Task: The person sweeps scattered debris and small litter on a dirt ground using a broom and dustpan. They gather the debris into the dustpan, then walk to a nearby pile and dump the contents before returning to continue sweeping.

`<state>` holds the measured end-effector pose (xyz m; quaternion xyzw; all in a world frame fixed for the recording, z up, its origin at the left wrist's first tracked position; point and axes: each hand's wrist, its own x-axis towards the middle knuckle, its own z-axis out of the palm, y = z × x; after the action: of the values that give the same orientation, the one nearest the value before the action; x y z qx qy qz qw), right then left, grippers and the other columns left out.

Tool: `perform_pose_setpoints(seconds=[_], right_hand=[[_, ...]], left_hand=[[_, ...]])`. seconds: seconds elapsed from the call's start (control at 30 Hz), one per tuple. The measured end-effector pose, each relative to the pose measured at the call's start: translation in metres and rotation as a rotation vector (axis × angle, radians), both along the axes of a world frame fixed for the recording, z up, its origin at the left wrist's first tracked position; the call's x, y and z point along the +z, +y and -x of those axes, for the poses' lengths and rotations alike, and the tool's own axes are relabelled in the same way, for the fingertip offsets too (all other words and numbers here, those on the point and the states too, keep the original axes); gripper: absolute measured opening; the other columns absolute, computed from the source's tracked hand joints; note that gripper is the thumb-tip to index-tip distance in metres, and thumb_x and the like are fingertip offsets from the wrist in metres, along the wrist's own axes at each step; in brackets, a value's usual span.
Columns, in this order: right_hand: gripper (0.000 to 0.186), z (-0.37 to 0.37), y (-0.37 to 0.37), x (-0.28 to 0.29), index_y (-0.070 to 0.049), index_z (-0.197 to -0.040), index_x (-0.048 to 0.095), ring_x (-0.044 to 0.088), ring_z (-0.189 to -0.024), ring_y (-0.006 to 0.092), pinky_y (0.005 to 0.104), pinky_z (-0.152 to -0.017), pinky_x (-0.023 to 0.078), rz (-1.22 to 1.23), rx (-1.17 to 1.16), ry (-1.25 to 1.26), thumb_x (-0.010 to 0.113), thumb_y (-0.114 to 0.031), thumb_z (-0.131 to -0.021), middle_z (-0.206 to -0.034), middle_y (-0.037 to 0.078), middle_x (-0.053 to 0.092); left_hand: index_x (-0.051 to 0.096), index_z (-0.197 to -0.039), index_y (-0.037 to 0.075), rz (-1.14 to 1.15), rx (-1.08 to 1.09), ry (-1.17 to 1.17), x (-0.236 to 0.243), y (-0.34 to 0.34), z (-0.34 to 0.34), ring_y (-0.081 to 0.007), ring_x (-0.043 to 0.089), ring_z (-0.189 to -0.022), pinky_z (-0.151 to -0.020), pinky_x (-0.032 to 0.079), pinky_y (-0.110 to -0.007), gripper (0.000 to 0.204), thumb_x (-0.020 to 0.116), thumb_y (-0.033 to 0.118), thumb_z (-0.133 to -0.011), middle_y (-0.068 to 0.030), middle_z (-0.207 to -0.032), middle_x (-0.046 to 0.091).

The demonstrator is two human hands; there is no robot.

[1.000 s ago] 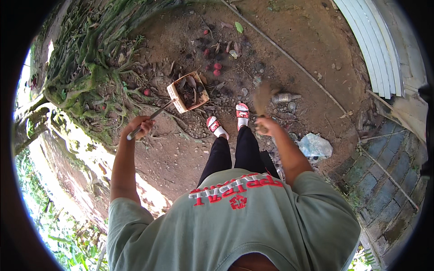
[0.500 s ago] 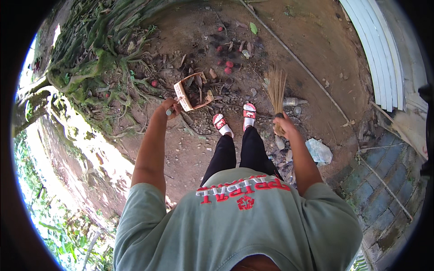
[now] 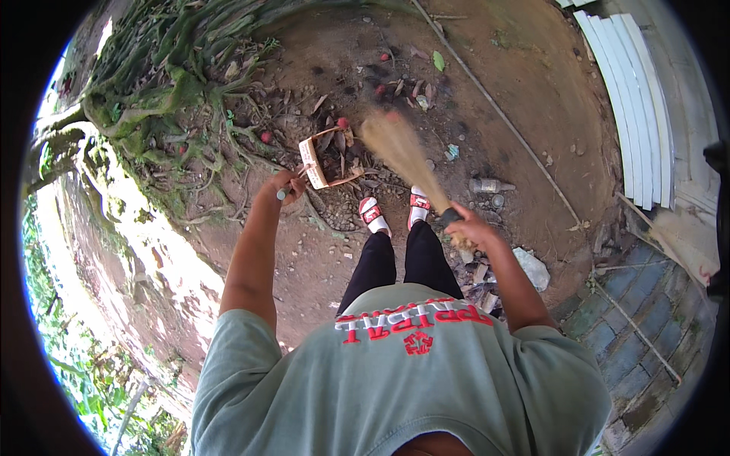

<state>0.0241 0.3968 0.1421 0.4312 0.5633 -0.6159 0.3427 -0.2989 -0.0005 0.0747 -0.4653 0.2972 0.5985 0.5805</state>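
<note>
My left hand (image 3: 287, 188) is closed round the handle of a dustpan (image 3: 312, 163) with a pale, ribbed edge and an open side. Dry brown leaves (image 3: 334, 152) lie in and around it. In my right hand (image 3: 470, 228) is a hand broom (image 3: 407, 156) of thin straw bristles with a dark binding, its bristles blurred and slanting up and left over the soil. A red round fruit (image 3: 343, 122) lies at the dustpan's upper corner, and others, such as a red fruit (image 3: 380, 90), are scattered farther off.
Mossy tree roots (image 3: 175, 99) spread at the left. A clear bottle (image 3: 490, 185) and a whitish plastic bag (image 3: 531, 269) lie to the right. A long thin pole (image 3: 502, 102) crosses the dirt. White corrugated panels (image 3: 631, 106) stand at the far right, above stone paving (image 3: 627, 311).
The broom has swung from upright at the right to a leftward slant near the dustpan. A red fruit now lies at the dustpan's upper corner. My left hand has stayed nearly in place.
</note>
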Motion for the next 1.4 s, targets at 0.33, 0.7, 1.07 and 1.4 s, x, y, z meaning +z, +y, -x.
perform_pose_setpoints(seconds=[0.33,0.7,1.07,1.4], right_hand=[[0.072,0.084,-0.177,-0.106,-0.014,-0.134,0.034,0.059,-0.062,0.0202,0.0356,-0.048,0.048,0.298,0.127,-0.136,0.068,-0.009,-0.071,-0.077,0.009,0.056],[0.103,0.067,-0.167,0.003,-0.013,-0.151,0.020,0.065,-0.086,0.0263,0.0354,-0.075,0.052,-0.005,0.822,0.077,0.072,-0.027,-0.063,-0.097,0.018,0.067],[0.094,0.047,0.038,0.106,-0.016,-0.148,0.030,0.066,-0.079,0.0165,0.0295,-0.065,0.052,-0.271,0.532,0.146,0.073,-0.012,-0.065,-0.097,0.015,0.066],[0.096,0.156,0.194,-0.083,-0.022,-0.149,0.026,0.064,-0.077,0.0249,0.0375,-0.069,0.052,-0.772,0.562,-0.062,0.069,-0.009,-0.065,-0.097,0.015,0.065]], left_hand=[[0.037,-0.083,0.008,0.094,0.008,0.068,-0.024,0.023,-0.008,-0.0070,0.044,-0.042,-0.036,0.041,-0.018,0.012,0.035,0.009,-0.096,0.0009,-0.056,0.042],[0.042,-0.072,0.006,-0.122,0.201,-0.005,0.019,-0.079,-0.135,-0.0028,0.041,-0.040,-0.034,0.038,-0.015,0.026,0.039,0.014,-0.097,0.0034,-0.057,0.043],[0.039,-0.071,0.006,-0.264,0.387,-0.061,0.016,-0.044,-0.166,-0.0049,0.041,-0.043,-0.038,0.040,-0.015,0.028,0.037,0.013,-0.098,0.0019,-0.060,0.041],[0.040,-0.065,0.009,-0.144,0.257,-0.122,-0.022,0.070,-0.068,-0.0045,0.042,-0.041,-0.036,0.039,-0.015,0.031,0.042,0.017,-0.095,0.0018,-0.056,0.044]])
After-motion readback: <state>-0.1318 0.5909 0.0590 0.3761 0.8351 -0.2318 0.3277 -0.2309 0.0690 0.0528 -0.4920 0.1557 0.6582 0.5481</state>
